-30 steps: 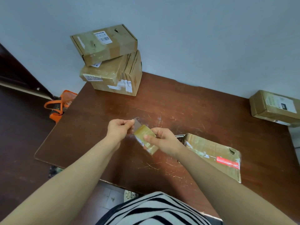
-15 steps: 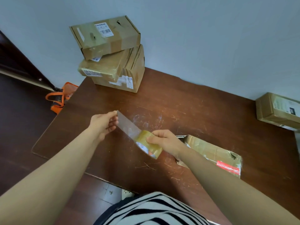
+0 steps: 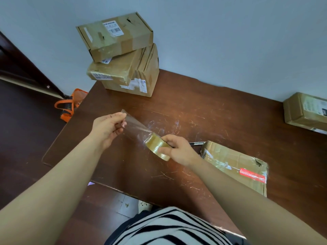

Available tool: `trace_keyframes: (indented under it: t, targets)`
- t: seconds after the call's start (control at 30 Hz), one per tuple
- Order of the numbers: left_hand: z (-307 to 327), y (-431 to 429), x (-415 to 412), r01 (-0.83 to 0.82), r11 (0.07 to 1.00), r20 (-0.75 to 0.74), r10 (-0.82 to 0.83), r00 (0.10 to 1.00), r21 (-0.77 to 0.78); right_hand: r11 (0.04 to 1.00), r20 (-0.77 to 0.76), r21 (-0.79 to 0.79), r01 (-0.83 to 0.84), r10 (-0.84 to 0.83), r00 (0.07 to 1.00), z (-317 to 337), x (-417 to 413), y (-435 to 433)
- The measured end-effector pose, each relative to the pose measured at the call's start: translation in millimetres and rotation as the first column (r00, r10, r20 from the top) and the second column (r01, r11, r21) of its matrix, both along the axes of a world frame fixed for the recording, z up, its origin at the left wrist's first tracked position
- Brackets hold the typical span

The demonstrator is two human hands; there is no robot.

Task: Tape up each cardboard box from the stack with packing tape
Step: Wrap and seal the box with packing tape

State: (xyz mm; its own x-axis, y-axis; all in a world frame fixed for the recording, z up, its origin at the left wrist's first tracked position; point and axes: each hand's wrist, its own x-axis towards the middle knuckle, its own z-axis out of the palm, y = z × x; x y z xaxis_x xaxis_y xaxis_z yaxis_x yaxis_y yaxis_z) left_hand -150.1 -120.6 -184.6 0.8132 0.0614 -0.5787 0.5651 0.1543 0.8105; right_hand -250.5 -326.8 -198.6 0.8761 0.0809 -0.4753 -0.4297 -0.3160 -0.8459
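Head view: at 6 o'clock, nearest the camera, a striped shirt (image 3: 168,227) fills the lower edge. Both bare forearms reach forward over the near edge of the brown table (image 3: 203,110).

The right hand (image 3: 178,150), toward 5 o'clock from frame centre, grasps the tape roll (image 3: 156,145) with curled fingers and thumb. The roll is held above the table surface. A clear tape strip (image 3: 136,127) runs from the roll toward 10 o'clock and hangs clear of the table. The left hand (image 3: 108,128), at 9 o'clock from centre, pinches the free end of the strip between thumb and fingers.

At 4 o'clock from the right hand, a flat box (image 3: 235,165) with a red label lies on the table. A slim dark object (image 3: 195,143) lies just beside its far-left corner; its type cannot be determined.

At 9 o'clock, an orange bag (image 3: 70,105) sits on the floor beside the table's left edge.

At 11 o'clock, a stack of three boxes (image 3: 123,68) stands on the far-left corner of the table, near the wall. The top box (image 3: 115,35) carries a barcode label. At 3 o'clock, a single box (image 3: 306,111) sits at the far right edge.
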Motion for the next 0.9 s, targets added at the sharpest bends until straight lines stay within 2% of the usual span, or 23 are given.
trace_keyframes:
  t: [0.17,0.27,0.37,0.53,0.6,0.67,0.7,0.8,0.9]
  targets:
    - [-14.5,8.5,-12.1,-0.095,0.992,-0.076,0.101,0.992,0.083,0.985,0.046,0.173,-0.024,0.017,0.999,8.3,-6.6,-1.2]
    - [-28.1,15.3,-21.5,-0.106,0.984,-0.134,0.125,0.983,0.143,0.981,0.067,0.192,-0.016,0.004,0.998,6.5,-11.2,0.7]
    - [-39.5,24.7,-26.7,-0.142,0.977,-0.16,0.168,0.973,0.162,0.998,0.097,0.049,-0.043,0.038,0.995,3.3,-16.8,1.3]
    - [-54.9,21.8,-38.0,-0.089,0.971,-0.152,0.124,0.98,0.221,0.979,0.05,-0.185,-0.086,0.097,0.994,-2.5,-28.9,3.0]
    - [-62.5,21.2,-47.4,-0.096,0.966,-0.152,0.135,0.979,0.241,0.893,-0.024,-0.401,-0.206,0.215,0.976,4.1,-28.0,2.2]
    - [-70.4,19.1,-55.8,-0.103,0.963,-0.139,0.141,0.98,0.25,0.671,-0.169,-0.643,-0.369,0.346,0.923,11.0,-26.7,4.8]
    - [-73.4,16.5,-59.7,-0.104,0.963,-0.131,0.14,0.981,0.25,0.579,-0.223,-0.707,-0.407,0.364,0.904,12.9,-26.0,6.8]
    - [-78.8,9.8,-65.9,-0.14,0.957,-0.114,0.173,0.978,0.253,0.442,-0.293,-0.774,-0.453,0.384,0.875,9.6,-23.9,17.6]
    - [-82.6,15.6,-68.2,-0.139,0.954,-0.11,0.173,0.979,0.265,0.353,-0.362,-0.781,-0.515,0.416,0.834,4.4,-19.7,32.5]
